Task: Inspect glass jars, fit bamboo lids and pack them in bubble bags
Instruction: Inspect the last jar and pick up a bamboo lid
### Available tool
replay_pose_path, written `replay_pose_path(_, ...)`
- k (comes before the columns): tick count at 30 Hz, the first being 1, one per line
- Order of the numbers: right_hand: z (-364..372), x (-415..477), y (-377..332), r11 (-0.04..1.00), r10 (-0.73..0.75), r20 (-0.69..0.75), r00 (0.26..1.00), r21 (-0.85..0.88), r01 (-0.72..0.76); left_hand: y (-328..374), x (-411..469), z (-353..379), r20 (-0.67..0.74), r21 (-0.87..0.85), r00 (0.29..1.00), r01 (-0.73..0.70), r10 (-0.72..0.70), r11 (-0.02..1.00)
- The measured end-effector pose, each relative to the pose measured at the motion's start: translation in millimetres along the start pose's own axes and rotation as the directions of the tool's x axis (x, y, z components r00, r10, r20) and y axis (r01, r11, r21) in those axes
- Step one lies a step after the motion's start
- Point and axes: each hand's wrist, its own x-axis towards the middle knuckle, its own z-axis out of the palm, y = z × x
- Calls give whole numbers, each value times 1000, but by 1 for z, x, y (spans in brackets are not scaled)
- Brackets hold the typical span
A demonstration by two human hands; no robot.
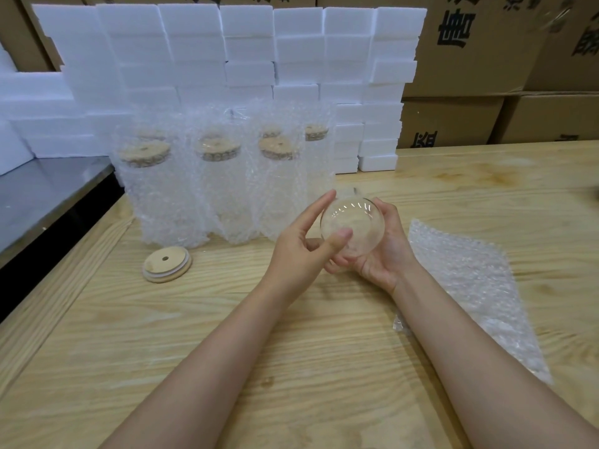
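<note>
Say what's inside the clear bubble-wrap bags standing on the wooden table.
Round bamboo lids show through the clear bubble-wrap bags, apparently capping glass jars; the wrap blurs the jar bodies themselves.

One glass jar point(351, 226) is held in two hands, the left hand point(299, 251) and the right hand point(387, 251). Left of the jar lies one loose bamboo lid point(167, 264). Right of it lies one flat bubble bag point(470, 286). Behind the jar stand bagged jars point(162, 196), with six lids showing. The foam blocks point(249, 43) are too many to count.
</note>
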Motion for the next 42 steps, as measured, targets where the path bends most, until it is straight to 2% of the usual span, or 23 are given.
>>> replay_pose_path(6, 0, 2, 3, 999, -8, -70, 998, -35, 6, -6, -1, 1, 19, 58, 999, -32, 31, 998)
replay_pose_path(14, -1, -1, 6, 989, -37, -146, 989, 139, 57, -7, -3, 5, 74, 266, 986, -161, 147, 950)
replay_pose_path(19, 0, 1, 6, 984, -43, -165, 985, 161, 70, -10, -2, 3, 92, 308, 978, -205, 186, 929)
replay_pose_path(22, -4, 1, 4, 991, -28, -138, 990, 124, 45, -8, -1, 0, 111, 312, 966, -258, 235, 915)
replay_pose_path(25, -6, -1, 3, 1000, -22, -105, 994, 9, 23, -8, -2, -2, 175, 376, 926, -377, 334, 847)
replay_pose_path(28, -6, -1, 3, 998, -50, -87, 995, -29, 47, -12, -3, -2, 167, 408, 911, -411, 376, 815)
replay_pose_path(31, -6, 0, 4, 997, -82, -95, 992, -2, 82, -19, -4, -5, 94, 425, 945, -322, 313, 846)
replay_pose_path(35, 1, -3, 5, 991, -122, -74, 990, 48, 126, -20, -4, -1, -54, 302, 991, -98, 120, 948)
replay_pose_path(38, 2, -2, 6, 979, -135, -140, 981, 135, 154, -22, -3, 2, -38, 283, 999, -15, 26, 959)
replay_pose_path(42, 1, 0, 5, 976, -126, -130, 983, 161, 146, -22, -4, 3, 66, 225, 998, -16, 1, 974)
